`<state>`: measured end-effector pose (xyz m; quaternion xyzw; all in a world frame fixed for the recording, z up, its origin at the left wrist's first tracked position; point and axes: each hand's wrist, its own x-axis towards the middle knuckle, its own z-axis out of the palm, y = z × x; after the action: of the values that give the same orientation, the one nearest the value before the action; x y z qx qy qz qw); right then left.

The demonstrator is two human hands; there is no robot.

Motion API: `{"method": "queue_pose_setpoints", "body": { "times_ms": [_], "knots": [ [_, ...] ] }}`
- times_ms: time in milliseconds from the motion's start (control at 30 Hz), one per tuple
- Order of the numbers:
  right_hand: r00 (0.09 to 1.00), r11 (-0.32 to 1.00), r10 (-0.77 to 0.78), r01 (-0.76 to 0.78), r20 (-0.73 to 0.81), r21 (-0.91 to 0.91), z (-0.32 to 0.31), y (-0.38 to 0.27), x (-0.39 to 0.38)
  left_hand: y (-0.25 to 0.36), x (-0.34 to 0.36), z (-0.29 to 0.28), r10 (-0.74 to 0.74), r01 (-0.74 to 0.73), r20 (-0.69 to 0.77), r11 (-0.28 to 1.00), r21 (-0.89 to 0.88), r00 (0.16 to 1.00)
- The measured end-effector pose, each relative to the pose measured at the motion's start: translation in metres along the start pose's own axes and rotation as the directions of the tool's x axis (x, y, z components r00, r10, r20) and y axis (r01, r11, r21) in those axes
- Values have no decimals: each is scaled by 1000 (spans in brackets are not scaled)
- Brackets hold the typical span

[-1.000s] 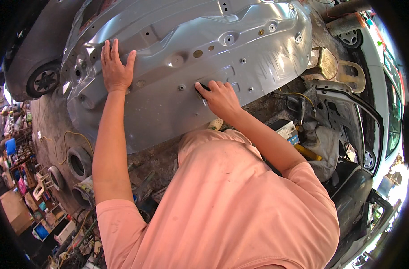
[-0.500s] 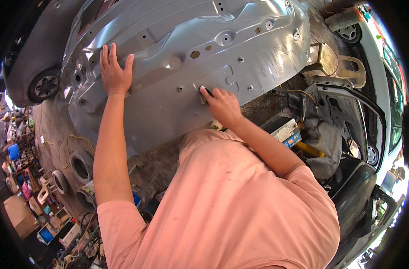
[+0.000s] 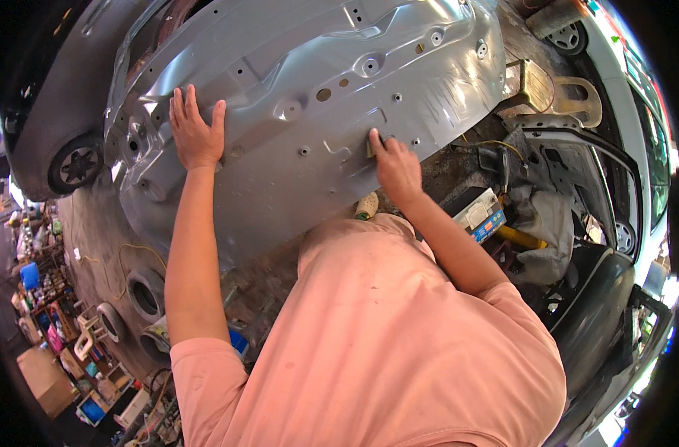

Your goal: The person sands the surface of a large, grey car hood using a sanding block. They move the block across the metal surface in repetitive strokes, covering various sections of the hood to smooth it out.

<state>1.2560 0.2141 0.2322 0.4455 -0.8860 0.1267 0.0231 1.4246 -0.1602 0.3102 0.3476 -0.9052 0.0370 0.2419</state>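
Note:
A large grey sheet-metal car panel with pressed ridges, round holes and recesses lies in front of me. My left hand rests flat on its left part, fingers stretched out. Nothing is in that hand. Near the edge closest to me, right of the middle, my right hand presses a small flat dark pad against the metal, beside a stamped recess. Its index finger reaches forward over the pad. Most of the pad is hidden under the fingers, so I cannot tell its exact kind.
A plastic chair and a bare car door frame stand to the right. Nearer are a boxed battery-like unit and a grey cloth. Tyres and a crowded shelf are at left, below a dark car.
My right hand has slid to the right along the panel with the pad under its fingers. My left hand remains flat on the metal. The whole view has shifted slightly.

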Motion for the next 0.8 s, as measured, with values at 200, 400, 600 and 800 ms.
{"method": "queue_pose_setpoints", "body": {
  "times_ms": [200,400,600,800],
  "knots": [
    [998,1000,-27,26,52,17,-8,-30,-25,-4,-2,1,1,-1,10,1000,-9,1000],
    [957,949,286,-289,40,124,-16,-28,-28,-4,-5,-2,-19,19,43,1000,-4,999],
    [900,901,435,-435,-40,10,17,-65,-14,3,-1,-2,-21,24,60,999,-47,998],
    [971,939,239,-238,-30,-249,17,-96,-25,-5,-2,-12,-31,34,66,998,-47,997]
  ]
}}
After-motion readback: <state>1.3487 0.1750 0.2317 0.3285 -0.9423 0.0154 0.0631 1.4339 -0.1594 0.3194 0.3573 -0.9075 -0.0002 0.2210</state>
